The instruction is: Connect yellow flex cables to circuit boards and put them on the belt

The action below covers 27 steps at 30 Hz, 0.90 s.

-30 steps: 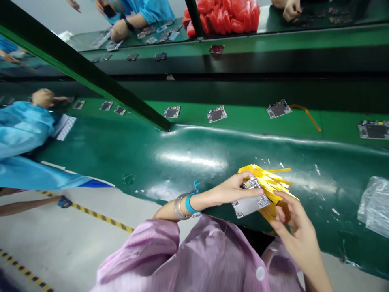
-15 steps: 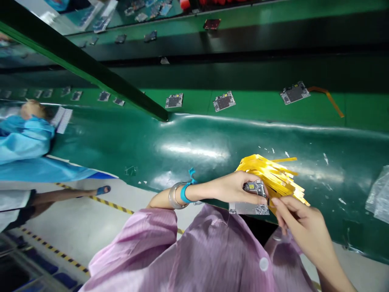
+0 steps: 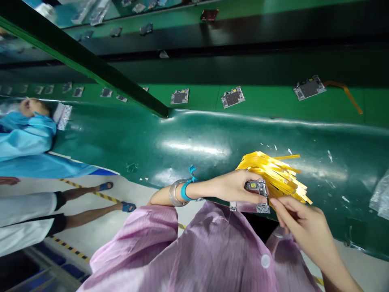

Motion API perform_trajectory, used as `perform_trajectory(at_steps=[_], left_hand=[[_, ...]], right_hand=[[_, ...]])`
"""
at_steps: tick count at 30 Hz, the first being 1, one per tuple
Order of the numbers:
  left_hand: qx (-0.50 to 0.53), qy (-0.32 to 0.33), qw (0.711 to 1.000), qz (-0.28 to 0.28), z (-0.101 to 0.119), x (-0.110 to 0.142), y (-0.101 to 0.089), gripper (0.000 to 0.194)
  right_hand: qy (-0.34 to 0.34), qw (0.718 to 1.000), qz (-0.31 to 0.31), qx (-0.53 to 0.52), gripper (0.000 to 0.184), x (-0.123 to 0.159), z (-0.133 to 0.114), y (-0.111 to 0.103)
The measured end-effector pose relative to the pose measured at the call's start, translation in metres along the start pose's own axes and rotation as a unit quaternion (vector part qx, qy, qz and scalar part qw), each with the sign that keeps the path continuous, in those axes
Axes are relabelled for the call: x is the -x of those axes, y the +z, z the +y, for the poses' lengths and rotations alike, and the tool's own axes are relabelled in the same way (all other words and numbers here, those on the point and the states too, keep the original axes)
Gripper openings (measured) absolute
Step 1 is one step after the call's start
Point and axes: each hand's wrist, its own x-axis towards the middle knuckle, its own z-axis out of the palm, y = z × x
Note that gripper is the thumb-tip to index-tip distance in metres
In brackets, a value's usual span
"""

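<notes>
My left hand (image 3: 235,186) is closed around a circuit board (image 3: 253,207), thumb along its top face. The board lies roughly flat just above my lap, at the bench's front edge; my palm and fingers cover part of it. At the board's right edge, the thumb and fingers of my right hand (image 3: 294,211) are pinched together. Whatever sits between those fingertips is hidden. Right behind both hands, a pile of yellow-orange flat ribbon cables (image 3: 270,172) rests on the green bench mat (image 3: 194,138).
Beyond the mat, a green conveyor belt (image 3: 203,103) carries several circuit boards (image 3: 232,97), one with an orange ribbon cable (image 3: 346,91). A green post (image 3: 121,83) slants across the left. Clear plastic bags (image 3: 381,196) lie far right. A co-worker's blue sleeve (image 3: 27,132) and a passer-by's legs (image 3: 91,213) show left.
On the belt, the boards have shifted to the right. The passer-by at left has stepped forward, showing both feet. My hands stay in nearly the same pose at the board.
</notes>
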Motion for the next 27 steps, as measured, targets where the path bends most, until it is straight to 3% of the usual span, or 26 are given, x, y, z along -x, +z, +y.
perform_trajectory(at_steps=[6,20,22,24,27], left_hand=[[0.004,-0.006,1.000,0.001,0.000,-0.002,0.001,0.021],[0.031,0.005,0.999,0.014,-0.012,-0.012,0.001,0.033],[0.033,0.004,0.999,0.016,-0.012,-0.011,-0.001,0.031],[0.024,0.005,0.999,0.039,-0.008,-0.008,-0.009,0.030],[-0.010,-0.004,0.991,0.131,0.002,-0.005,-0.036,0.031]], right_hand=[[0.007,0.998,-0.052,0.022,0.042,-0.003,0.001,-0.004],[0.062,0.991,-0.097,-0.072,0.051,-0.004,0.004,0.003],[0.053,0.994,-0.063,-0.068,0.048,-0.004,0.010,0.001],[0.039,0.999,0.016,-0.029,0.042,-0.007,0.018,-0.003],[0.001,0.986,0.148,0.078,0.033,-0.016,0.031,-0.009]])
